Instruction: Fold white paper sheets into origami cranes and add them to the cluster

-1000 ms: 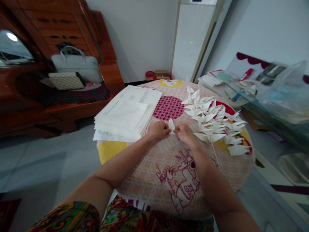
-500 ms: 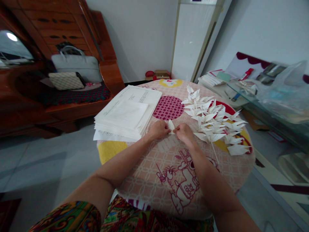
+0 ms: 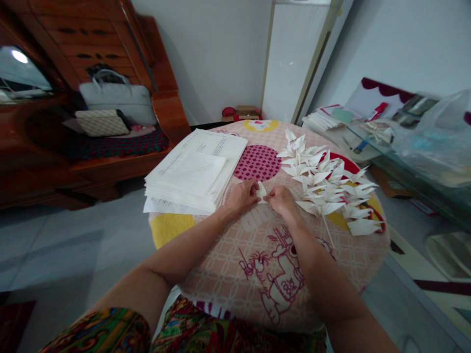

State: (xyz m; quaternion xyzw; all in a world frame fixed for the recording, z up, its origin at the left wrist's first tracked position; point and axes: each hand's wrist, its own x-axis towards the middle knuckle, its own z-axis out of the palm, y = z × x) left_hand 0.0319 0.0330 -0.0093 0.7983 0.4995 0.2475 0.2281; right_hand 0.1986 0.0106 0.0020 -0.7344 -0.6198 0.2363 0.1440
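Observation:
Between my two hands, over the middle of the round cloth-covered table [image 3: 217, 264], is a small folded piece of white paper [image 3: 261, 190] with a pointed top. My left hand [image 3: 243, 195] pinches its left side, with fingers bent near the upper part. The fingers of my right hand [image 3: 280, 200] are closed on its lower right edge. To the right lies a cluster of white folded paper cranes [image 3: 312, 171], close to my right hand. A thick stack of printed paper sheets [image 3: 184, 164] lies left of my left hand, with smaller blank sheets on top.
A wooden sofa [image 3: 121, 166] with a grey handbag [image 3: 117, 103] and a quilted pouch [image 3: 101, 122] stands at the left. At the right, a glass-topped table [image 3: 415, 176] bears a plastic bag [image 3: 437, 142] and papers. A white cabinet [image 3: 294, 59] stands behind.
My left hand's fingers have risen slightly along the left edge of the folded paper. My right hand keeps its pinch in nearly the same place. The view has shifted very slightly.

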